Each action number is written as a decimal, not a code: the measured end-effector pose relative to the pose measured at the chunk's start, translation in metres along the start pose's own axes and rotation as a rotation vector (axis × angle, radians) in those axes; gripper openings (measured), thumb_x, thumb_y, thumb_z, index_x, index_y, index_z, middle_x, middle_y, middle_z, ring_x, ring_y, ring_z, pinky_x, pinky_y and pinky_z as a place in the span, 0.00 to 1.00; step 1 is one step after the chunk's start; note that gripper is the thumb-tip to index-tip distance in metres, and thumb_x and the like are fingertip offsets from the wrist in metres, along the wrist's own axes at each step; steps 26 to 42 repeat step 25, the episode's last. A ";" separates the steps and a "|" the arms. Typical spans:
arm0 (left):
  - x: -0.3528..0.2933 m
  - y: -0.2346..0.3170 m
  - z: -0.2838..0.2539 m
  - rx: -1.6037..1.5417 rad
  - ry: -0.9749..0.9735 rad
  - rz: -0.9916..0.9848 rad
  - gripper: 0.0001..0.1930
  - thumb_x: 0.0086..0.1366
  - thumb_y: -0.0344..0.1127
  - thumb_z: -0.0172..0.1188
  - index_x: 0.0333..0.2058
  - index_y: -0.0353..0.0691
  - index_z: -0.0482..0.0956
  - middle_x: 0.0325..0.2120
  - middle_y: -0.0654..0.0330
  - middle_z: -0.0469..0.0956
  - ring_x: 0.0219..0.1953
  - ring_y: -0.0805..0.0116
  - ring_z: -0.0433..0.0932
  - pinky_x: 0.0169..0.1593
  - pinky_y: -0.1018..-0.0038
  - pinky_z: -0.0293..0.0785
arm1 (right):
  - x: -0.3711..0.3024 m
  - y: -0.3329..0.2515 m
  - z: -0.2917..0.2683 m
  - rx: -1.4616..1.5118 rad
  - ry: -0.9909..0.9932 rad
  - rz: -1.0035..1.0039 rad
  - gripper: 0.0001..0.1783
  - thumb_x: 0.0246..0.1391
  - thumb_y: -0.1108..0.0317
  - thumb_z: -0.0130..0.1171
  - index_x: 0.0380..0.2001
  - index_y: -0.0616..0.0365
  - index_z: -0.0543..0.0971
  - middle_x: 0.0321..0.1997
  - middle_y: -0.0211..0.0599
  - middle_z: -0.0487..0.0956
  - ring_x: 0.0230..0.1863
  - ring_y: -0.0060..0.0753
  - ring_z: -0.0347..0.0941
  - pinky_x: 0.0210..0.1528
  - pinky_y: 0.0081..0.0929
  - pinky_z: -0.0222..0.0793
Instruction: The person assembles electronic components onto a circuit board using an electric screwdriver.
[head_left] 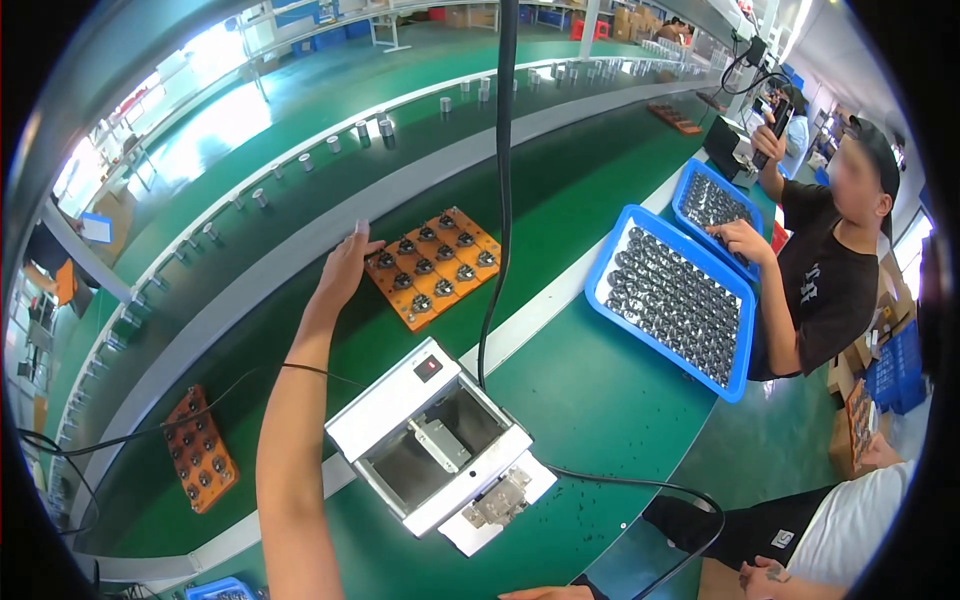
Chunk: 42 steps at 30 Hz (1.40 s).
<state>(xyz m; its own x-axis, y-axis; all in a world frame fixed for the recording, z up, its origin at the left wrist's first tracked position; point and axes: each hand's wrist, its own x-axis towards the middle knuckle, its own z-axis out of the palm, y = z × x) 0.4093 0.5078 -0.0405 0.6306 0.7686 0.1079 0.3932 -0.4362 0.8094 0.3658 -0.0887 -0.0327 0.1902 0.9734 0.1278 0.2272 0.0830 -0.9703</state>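
My left hand (345,266) reaches over the dark green conveyor belt (420,180). Its fingers are stretched and apart, beside the left edge of an orange fixture board (442,284); whether they touch it I cannot tell. Rows of small dark and silver round parts sit on this board. Closer to me stands a white box-shaped machine (382,405) with an open top, a red-lit switch and a metal block inside. Only a strip of my right hand (548,594) shows at the lower edge, near the machine's front, its fingers mostly cut off.
Another loaded orange board (200,452) lies on the belt at left. Blue trays (598,290) of round metal parts stand at right, where a co-worker reaches in. Black cables (505,150) hang and run around the machine. Silver cylinders (386,128) line the far rail.
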 end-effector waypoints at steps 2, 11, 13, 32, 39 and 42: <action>0.005 0.007 0.002 0.029 -0.055 -0.004 0.47 0.69 0.72 0.27 0.62 0.30 0.68 0.56 0.51 0.77 0.66 0.51 0.65 0.68 0.68 0.55 | 0.009 0.000 -0.003 -0.008 -0.016 0.034 0.10 0.49 0.74 0.66 0.31 0.57 0.73 0.52 0.54 0.81 0.37 0.46 0.82 0.38 0.32 0.78; 0.007 0.035 -0.010 0.039 -0.209 -0.124 0.53 0.66 0.77 0.25 0.63 0.27 0.64 0.55 0.46 0.77 0.63 0.54 0.68 0.66 0.64 0.57 | 0.007 -0.001 0.004 0.095 0.123 -0.057 0.10 0.49 0.74 0.66 0.33 0.56 0.74 0.51 0.53 0.82 0.40 0.47 0.82 0.39 0.33 0.79; 0.008 0.032 -0.010 -0.038 -0.192 -0.149 0.53 0.66 0.77 0.24 0.64 0.28 0.64 0.54 0.44 0.77 0.66 0.54 0.65 0.68 0.61 0.54 | 0.010 -0.003 0.003 0.080 0.098 -0.053 0.11 0.49 0.74 0.66 0.33 0.55 0.74 0.50 0.53 0.82 0.40 0.46 0.83 0.38 0.33 0.78; 0.018 0.017 -0.020 -0.088 -0.389 -0.196 0.39 0.70 0.64 0.45 0.53 0.24 0.76 0.43 0.43 0.79 0.33 0.60 0.78 0.33 0.70 0.72 | 0.011 -0.004 0.003 0.116 0.131 -0.081 0.10 0.49 0.73 0.67 0.32 0.56 0.74 0.50 0.52 0.82 0.37 0.44 0.83 0.37 0.31 0.78; 0.018 0.017 -0.020 -0.088 -0.389 -0.196 0.39 0.70 0.64 0.45 0.53 0.24 0.76 0.43 0.43 0.79 0.33 0.60 0.78 0.33 0.70 0.72 | 0.011 -0.004 0.003 0.116 0.131 -0.081 0.10 0.49 0.73 0.67 0.32 0.56 0.74 0.50 0.52 0.82 0.37 0.44 0.83 0.37 0.31 0.78; 0.018 0.017 -0.020 -0.088 -0.389 -0.196 0.39 0.70 0.64 0.45 0.53 0.24 0.76 0.43 0.43 0.79 0.33 0.60 0.78 0.33 0.70 0.72 | 0.011 -0.004 0.003 0.116 0.131 -0.081 0.10 0.49 0.73 0.67 0.32 0.56 0.74 0.50 0.52 0.82 0.37 0.44 0.83 0.37 0.31 0.78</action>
